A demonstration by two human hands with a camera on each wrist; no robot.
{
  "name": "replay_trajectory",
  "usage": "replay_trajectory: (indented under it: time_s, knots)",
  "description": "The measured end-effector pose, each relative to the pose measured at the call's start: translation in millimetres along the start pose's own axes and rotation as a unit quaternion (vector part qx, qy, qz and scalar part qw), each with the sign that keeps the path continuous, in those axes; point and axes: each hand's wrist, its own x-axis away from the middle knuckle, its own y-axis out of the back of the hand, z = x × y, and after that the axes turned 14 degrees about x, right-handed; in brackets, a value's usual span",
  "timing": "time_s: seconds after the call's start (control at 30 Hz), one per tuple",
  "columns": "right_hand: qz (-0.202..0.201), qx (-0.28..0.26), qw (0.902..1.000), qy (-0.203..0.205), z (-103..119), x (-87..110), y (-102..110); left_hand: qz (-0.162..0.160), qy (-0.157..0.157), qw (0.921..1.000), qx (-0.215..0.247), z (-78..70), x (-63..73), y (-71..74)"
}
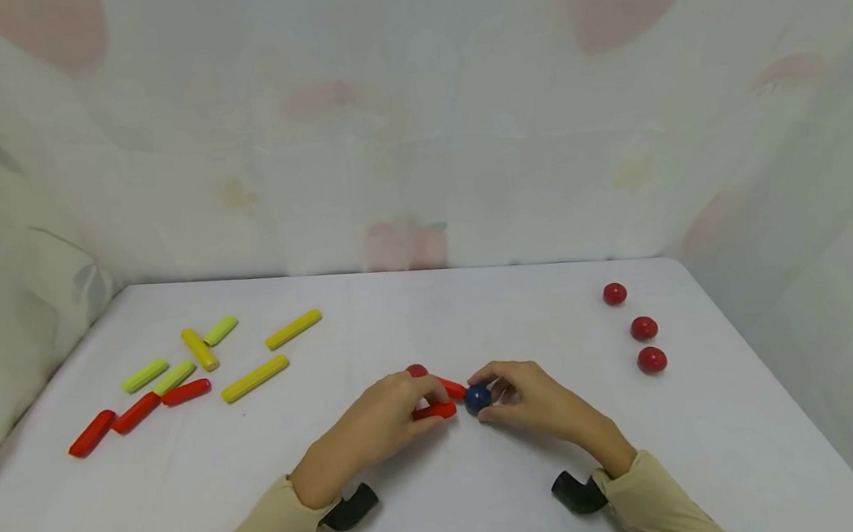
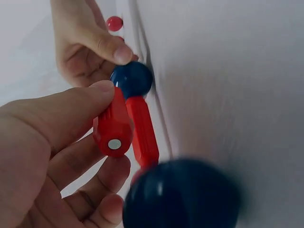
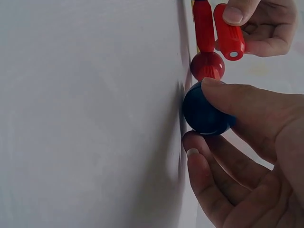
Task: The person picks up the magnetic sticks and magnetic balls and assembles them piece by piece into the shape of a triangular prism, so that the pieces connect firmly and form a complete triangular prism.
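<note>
My left hand (image 1: 382, 420) pinches a red magnetic rod (image 1: 441, 411) between thumb and fingers; a small silvery disc shows in its end. My right hand (image 1: 538, 399) grips a dark blue ball (image 1: 478, 398) at the table's middle. A second red rod (image 2: 144, 130) runs from this ball toward a red ball (image 3: 207, 66), partly hidden behind the left hand in the head view. Another red rod (image 3: 204, 26) extends beyond that red ball in the right wrist view. A second blue ball (image 2: 183, 197) looms blurred in the left wrist view; the head view does not show it.
On the left lie several red rods (image 1: 137, 412), light green rods (image 1: 145, 376) and yellow rods (image 1: 255, 378). Three red balls (image 1: 644, 328) stand on the right of the white table (image 1: 475, 312). A patterned cloth (image 1: 506, 126) hangs behind it.
</note>
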Motion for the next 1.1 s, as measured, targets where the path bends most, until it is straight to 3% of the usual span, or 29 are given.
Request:
replay_trajectory:
  time_s: [0.27,0.47,0.73,1.1]
  knots:
    - [-0.003,-0.004,0.9999,0.011,2.4,0.9,-0.5,0.006,-0.027,0.9996,-0.004,-0.6,-1.0,-10.9]
    - [-0.004,-0.007,0.9998,0.017,3.1,0.7,-2.9,0.012,-0.024,0.9996,0.000,-0.5,-0.4,-15.0]
    - [0.003,-0.010,0.9998,0.017,5.3,-0.2,-4.7,0.002,-0.060,0.9982,-0.009,3.4,-1.7,-18.1]
    - [-0.010,-0.003,0.9996,0.026,4.3,-1.3,-6.7,0.013,-0.045,0.9989,0.008,2.1,-2.1,-17.0]
